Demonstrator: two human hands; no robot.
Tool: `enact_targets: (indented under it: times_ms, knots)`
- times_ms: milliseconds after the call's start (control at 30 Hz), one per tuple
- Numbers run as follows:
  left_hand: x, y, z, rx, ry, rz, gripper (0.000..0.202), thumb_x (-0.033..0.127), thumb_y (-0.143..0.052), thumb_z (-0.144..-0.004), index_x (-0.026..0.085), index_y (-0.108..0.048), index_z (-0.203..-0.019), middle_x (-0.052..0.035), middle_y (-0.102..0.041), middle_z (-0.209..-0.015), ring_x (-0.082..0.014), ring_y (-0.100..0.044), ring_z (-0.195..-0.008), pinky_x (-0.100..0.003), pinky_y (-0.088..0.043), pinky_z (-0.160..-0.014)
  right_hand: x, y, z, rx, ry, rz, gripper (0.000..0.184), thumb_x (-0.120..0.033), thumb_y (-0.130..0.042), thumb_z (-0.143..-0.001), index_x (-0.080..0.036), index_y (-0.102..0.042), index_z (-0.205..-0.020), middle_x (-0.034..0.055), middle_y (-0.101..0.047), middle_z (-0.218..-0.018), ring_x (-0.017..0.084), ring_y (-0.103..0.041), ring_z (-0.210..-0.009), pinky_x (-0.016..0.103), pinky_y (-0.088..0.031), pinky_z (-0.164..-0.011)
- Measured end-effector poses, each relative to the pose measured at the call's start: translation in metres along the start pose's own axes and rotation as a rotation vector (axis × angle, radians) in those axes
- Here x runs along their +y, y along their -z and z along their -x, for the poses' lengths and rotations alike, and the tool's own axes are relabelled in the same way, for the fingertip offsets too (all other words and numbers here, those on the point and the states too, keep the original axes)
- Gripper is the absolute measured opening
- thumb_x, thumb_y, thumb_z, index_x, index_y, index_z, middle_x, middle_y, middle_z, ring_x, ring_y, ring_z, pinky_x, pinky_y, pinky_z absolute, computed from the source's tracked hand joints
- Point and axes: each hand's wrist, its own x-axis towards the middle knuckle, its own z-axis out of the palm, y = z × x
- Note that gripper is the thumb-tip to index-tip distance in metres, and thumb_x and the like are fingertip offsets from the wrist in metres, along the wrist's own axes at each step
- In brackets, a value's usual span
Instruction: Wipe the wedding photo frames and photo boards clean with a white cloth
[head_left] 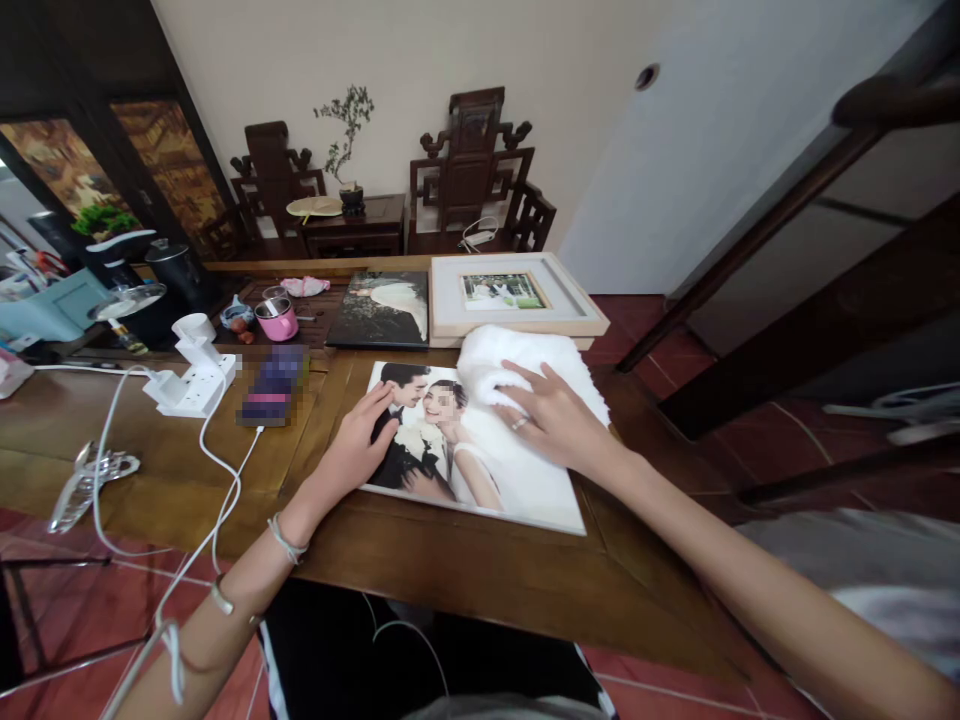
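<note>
A large photo print (536, 492) of a couple lies on the wooden table in front of me, its long side towards me. My left hand (361, 437) rests on the print's left edge, fingers stretched out and holding nothing. Over the upper right part of the print, my right hand (559, 412) presses down on a white fluffy towel (525, 350), with a bunched fold of it under the fingers. The rest of the towel spreads behind that hand, past the print's far right corner.
Behind the print stand a dark photo panel (379, 310) and a light wooden picture frame (517, 322). To the left are a phone (274, 387) on a cable, a power strip (199, 385), a pink cup (277, 320) and a clear hair clip (90, 482). The wooden table (480, 570) has its edge near me.
</note>
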Motion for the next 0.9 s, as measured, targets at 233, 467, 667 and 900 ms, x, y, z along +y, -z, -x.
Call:
enact_targets:
  times_ms: [233,467,667,900]
  knots:
    - [0.000,0.000,0.000,0.003,-0.006,-0.016,0.043,0.027,-0.045,-0.092,0.011,-0.050,-0.132,-0.0130,-0.045,-0.143,-0.0220,-0.036,-0.137,-0.043,-0.028,-0.115,-0.062,0.022,0.045,-0.065,0.177,-0.118,0.027,-0.014,-0.042,-0.088,-0.017,-0.069,-0.092,0.0153,-0.050,-0.138,0.032,-0.030,-0.137,0.064,-0.023,-0.108]
    - [-0.001,-0.001,-0.001,0.008,-0.018,-0.021,0.044,0.027,-0.045,-0.092,0.010,-0.050,-0.132,-0.0134,-0.045,-0.143,-0.0224,-0.036,-0.137,-0.043,-0.029,-0.115,-0.091,0.034,0.067,-0.112,0.246,-0.212,0.024,-0.013,-0.047,-0.084,-0.020,-0.069,-0.094,0.0101,-0.047,-0.141,0.031,-0.031,-0.136,0.064,-0.021,-0.109]
    - [-0.002,-0.001,0.000,0.011,-0.018,-0.013,0.043,0.027,-0.045,-0.091,0.013,-0.051,-0.131,-0.0124,-0.046,-0.143,-0.0223,-0.037,-0.137,-0.044,-0.029,-0.114,-0.063,0.024,0.041,-0.073,0.229,-0.160,0.027,-0.014,-0.042,-0.089,-0.018,-0.068,-0.096,0.0141,-0.053,-0.135,0.028,-0.037,-0.134,0.060,-0.027,-0.108]
    - [-0.001,0.000,0.000,0.006,-0.002,-0.012,0.043,0.025,-0.045,-0.091,0.012,-0.050,-0.131,-0.0126,-0.045,-0.143,-0.0213,-0.036,-0.137,-0.043,-0.029,-0.115,-0.012,0.003,-0.007,-0.062,0.068,0.007,0.032,-0.026,-0.041,-0.094,-0.011,-0.064,-0.110,0.0231,-0.053,-0.132,0.031,-0.046,-0.127,0.056,-0.031,-0.106]
